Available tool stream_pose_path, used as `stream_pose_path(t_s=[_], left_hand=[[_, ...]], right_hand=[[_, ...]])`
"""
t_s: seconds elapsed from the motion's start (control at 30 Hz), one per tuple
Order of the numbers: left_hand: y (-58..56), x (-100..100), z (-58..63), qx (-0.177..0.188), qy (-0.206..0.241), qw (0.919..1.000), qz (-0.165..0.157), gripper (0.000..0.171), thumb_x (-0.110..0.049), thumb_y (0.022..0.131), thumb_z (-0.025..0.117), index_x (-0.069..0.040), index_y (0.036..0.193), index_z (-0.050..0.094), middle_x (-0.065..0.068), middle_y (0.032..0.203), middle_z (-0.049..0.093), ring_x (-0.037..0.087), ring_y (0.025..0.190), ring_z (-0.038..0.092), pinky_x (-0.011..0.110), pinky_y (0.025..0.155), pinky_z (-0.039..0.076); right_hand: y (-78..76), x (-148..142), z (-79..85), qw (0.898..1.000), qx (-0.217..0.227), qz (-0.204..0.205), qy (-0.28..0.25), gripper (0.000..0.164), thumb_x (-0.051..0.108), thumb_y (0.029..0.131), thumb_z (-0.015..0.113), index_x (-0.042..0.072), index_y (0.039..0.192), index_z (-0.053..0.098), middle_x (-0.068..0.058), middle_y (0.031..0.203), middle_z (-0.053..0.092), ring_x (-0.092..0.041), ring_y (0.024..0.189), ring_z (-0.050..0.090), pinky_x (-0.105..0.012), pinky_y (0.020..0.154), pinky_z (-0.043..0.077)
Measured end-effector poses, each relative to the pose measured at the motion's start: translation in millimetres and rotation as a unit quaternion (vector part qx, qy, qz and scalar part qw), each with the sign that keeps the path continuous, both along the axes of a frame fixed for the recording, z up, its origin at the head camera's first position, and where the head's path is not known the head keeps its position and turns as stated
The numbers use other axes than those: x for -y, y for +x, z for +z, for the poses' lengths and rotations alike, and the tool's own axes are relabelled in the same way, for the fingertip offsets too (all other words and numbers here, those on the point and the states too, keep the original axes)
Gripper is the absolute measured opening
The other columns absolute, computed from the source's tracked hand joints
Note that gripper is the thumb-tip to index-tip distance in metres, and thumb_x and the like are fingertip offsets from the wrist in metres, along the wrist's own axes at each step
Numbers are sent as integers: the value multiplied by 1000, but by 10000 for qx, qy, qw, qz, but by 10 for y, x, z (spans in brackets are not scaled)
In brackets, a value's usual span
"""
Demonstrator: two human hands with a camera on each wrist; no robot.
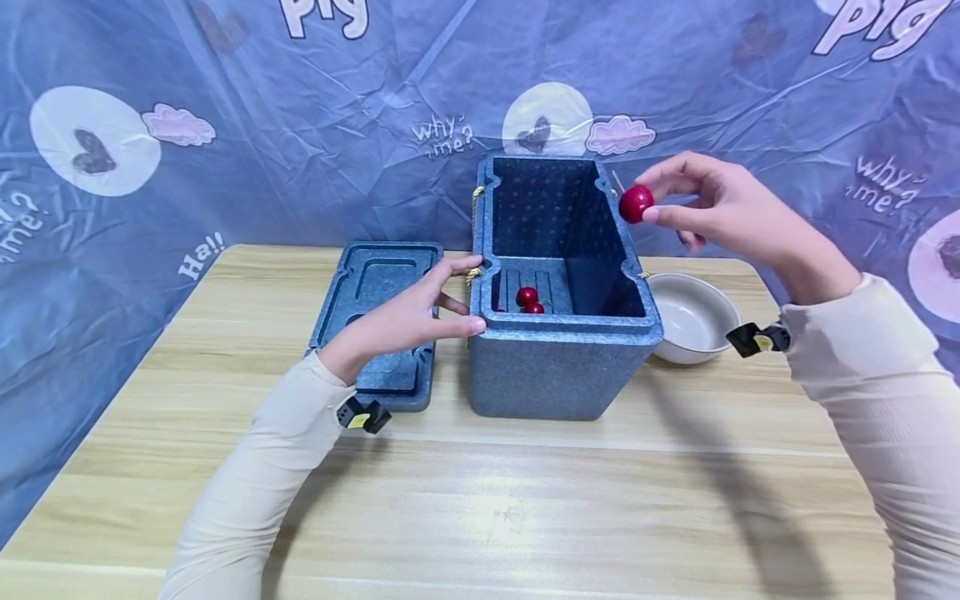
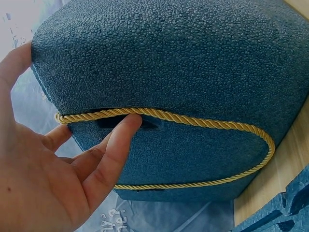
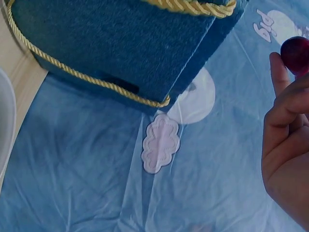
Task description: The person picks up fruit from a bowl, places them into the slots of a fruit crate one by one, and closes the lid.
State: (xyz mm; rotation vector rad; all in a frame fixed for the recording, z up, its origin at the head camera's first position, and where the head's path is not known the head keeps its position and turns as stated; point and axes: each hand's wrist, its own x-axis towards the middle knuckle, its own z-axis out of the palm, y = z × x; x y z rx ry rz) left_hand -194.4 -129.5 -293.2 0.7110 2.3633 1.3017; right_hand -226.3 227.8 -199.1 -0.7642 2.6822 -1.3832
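Observation:
A glossy red cherry [image 1: 636,203] with a thin stem is pinched between the thumb and fingers of my right hand [image 1: 723,204], just outside the right rim of a deep blue-grey foam box [image 1: 558,375]. More red cherries [image 1: 527,296] lie on the box floor, partly hidden by the front wall. My left hand [image 1: 405,312] steadies the box's left side, its fingers spread along the rim and its thumb at the front corner. In the left wrist view, one fingertip of that hand touches the yellow rope [image 2: 207,121] on the box wall.
The matching foam lid [image 1: 386,325] lies on the wooden table [image 1: 480,500], left of the box. A white bowl [image 1: 690,312] stands close by the box's right side, its inner wall showing. Behind the table hangs a blue printed cloth [image 1: 337,125].

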Motion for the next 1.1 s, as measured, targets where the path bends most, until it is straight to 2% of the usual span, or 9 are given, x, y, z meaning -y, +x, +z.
stream_pose_path(t_s=[0.33,0.53,0.83,1.0,1.1], left_hand=[[7,-9,8,19,3,10000,2,78,-36,90,66,-38,151,17,-4,160,12,21,123,55,44,92,49],[-3,-6,-8,48,46,10000,-2,78,-35,90,66,-38,151,17,-4,160,12,21,122,56,44,92,49],[-18,-5,-30,5,9,10000,-28,79,-38,90,66,-38,151,17,-3,161,12,21,122,56,44,92,50],[-12,-3,-24,9,4,10000,2,78,-37,90,66,-38,151,17,-3,161,12,21,123,55,44,92,49],[-10,-3,-23,2,-15,10000,5,78,-37,90,66,-39,151,17,-3,161,12,21,123,56,44,92,50]], right_hand=[[-32,221,-26,9978,304,448,389,26,7,93,63,19,115,59,12,94,70,-13,41,42,-28,39,35],[-41,304,-45,9950,315,388,864,25,14,93,63,20,116,57,15,95,69,-15,42,40,-30,40,35],[-56,374,-77,9917,372,380,1166,26,18,93,64,16,118,56,17,97,69,-12,43,43,-29,39,33],[-50,433,-77,9896,389,373,1334,28,19,93,65,13,118,56,12,97,69,-14,45,43,-29,41,36],[-52,451,-86,9886,385,338,1415,28,18,92,66,13,118,57,5,101,70,-14,51,49,-28,45,39]])
